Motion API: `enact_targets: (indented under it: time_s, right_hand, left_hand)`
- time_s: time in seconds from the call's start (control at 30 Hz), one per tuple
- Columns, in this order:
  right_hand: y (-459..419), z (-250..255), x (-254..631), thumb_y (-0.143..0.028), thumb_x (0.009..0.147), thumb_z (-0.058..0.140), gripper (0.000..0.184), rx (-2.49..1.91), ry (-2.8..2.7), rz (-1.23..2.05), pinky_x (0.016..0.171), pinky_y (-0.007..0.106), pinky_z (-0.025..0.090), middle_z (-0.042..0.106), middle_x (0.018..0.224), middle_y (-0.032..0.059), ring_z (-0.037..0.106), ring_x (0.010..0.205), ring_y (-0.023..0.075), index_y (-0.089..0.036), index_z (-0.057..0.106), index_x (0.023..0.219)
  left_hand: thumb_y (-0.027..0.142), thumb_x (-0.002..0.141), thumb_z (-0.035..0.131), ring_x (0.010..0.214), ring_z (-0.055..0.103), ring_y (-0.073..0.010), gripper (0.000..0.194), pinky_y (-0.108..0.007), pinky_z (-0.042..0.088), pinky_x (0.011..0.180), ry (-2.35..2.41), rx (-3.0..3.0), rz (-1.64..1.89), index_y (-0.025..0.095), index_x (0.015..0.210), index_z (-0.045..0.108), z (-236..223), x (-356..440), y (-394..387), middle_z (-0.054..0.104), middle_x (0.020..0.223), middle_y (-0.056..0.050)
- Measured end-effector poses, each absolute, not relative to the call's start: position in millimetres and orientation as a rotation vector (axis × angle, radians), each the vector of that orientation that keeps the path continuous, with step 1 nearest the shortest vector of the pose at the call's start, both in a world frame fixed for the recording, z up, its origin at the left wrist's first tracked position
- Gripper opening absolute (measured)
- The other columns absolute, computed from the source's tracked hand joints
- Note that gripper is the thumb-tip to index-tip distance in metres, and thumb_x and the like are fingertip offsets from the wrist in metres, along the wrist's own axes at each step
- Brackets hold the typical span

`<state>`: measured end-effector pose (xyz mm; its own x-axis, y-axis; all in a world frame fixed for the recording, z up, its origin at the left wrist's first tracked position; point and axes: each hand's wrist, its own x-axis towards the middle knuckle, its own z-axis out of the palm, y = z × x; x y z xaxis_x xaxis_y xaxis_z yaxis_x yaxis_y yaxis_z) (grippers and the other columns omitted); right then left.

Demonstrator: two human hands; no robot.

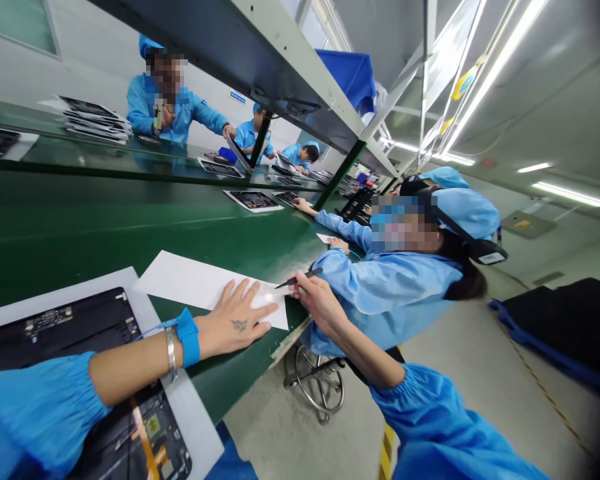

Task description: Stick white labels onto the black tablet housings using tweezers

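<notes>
Long green-topped workbench (130, 227) beneath a steel-framed overhead shelf (300, 73); fluorescent tubes (500, 60) along the pale ceiling (555, 113); grey floor (460, 353), yellow tape strip (387, 453); chrome stool base (317, 387); white wall (105, 40) beyond.

A dark tablet (60, 340) ran off the lower left corner of the view, its middle hidden under the left forearm (130, 373). Circuit parts (47, 321) on it were too small to identify. The left sleeve (35, 413) and right sleeve (445, 427) were both cut off by the frame edge. The right hand (320, 303) covered most of a pen-like tool (300, 279), so its grip end went unseen. A wall sign (237, 96) and a strap tag (492, 258) were unreadable. Far bench stacks (347, 185) were too small to tell.
</notes>
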<state>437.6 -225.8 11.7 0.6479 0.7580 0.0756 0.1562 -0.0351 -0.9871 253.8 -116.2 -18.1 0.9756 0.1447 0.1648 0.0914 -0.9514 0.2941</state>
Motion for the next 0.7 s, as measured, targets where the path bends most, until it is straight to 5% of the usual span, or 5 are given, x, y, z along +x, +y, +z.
enact_targets:
  time_s: [0.13, 0.27, 0.37, 0.43, 0.7]
  right_hand:
    - [-225, 21, 425, -0.067, 0.06, 0.081, 0.05, -1.384, -0.716, 0.541, 0.06, 0.032, 0.045, 0.06, 0.067, 0.0018, 0.054, 0.065, 0.0185, -0.023, 0.071, 0.08]
    - [-228, 31, 425, -0.066, 0.059, 0.083, 0.041, -1.422, -0.725, 0.492, 0.068, 0.043, 0.047, 0.062, 0.074, 0.0077, 0.055, 0.068, 0.0237, -0.029, 0.073, 0.073]
    - [-219, 34, 427, -0.069, 0.064, 0.078, 0.036, -1.421, -0.758, 0.451, 0.078, 0.051, 0.043, 0.06, 0.082, 0.0121, 0.053, 0.072, 0.0264, -0.034, 0.074, 0.072]
    - [-205, 38, 416, -0.073, 0.063, 0.074, 0.038, -1.417, -0.817, 0.464, 0.082, 0.054, 0.042, 0.061, 0.084, 0.0124, 0.054, 0.076, 0.0285, -0.035, 0.074, 0.07]
    - [-106, 40, 277, -0.073, 0.063, 0.076, 0.055, -1.279, -1.183, 0.914, 0.079, 0.042, 0.049, 0.064, 0.071, 0.0066, 0.058, 0.073, 0.0227, -0.019, 0.072, 0.069]
  left_hand:
    - [0.049, 0.101, 0.048, 0.148, 0.022, -0.042, 0.051, -0.066, 0.022, 0.115, 0.154, 2.831, 0.193, 0.036, 0.149, 0.042, -3, 243, -118, 0.026, 0.162, -0.014]
    - [0.044, 0.103, 0.046, 0.148, 0.026, -0.0334, 0.047, -0.055, 0.025, 0.117, 0.229, 2.939, 0.513, 0.031, 0.148, 0.042, 27, 192, -80, 0.033, 0.158, -0.011]
    - [0.03, 0.106, 0.033, 0.117, 0.056, -0.0248, 0.034, -0.041, 0.043, 0.1, 0.583, 3.02, 0.543, 0.02, 0.124, 0.061, 44, 120, -40, 0.061, 0.125, -0.01]
    - [0.027, 0.107, 0.029, 0.09, 0.061, -0.0203, 0.036, -0.033, 0.047, 0.082, 0.802, 3.031, 0.425, 0.016, 0.105, 0.064, 46, 71, -24, 0.064, 0.098, -0.007]
    - [0.024, 0.106, 0.033, 0.082, 0.057, -0.017, 0.033, -0.028, 0.045, 0.073, 0.838, 2.948, 0.483, 0.016, 0.093, 0.063, 2, -1, -26, 0.059, 0.09, -0.005]
